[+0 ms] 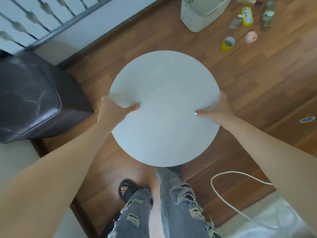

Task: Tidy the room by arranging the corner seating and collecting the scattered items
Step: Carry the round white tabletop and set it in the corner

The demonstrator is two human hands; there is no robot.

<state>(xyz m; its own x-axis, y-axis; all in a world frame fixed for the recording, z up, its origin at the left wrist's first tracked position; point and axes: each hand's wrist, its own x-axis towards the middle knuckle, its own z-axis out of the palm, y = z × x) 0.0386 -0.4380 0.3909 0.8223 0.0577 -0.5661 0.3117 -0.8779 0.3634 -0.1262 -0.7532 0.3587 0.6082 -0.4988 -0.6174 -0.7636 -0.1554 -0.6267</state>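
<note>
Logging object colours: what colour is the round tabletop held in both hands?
Plain white, no pattern: the tabletop, seen in the head view.

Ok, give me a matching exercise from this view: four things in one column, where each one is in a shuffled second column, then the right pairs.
Things:
1. round white tabletop
2. dark brown leather ottoman
3. white slatted plastic basket
4. white cable

Places:
A. looped on the wooden floor at lower right
B. far end of the floor, beside scattered small items
C. held at its edges by the left hand and right hand
D. against the wall, at the left

Pairs: 1-C, 2-D, 3-B, 4-A
</note>
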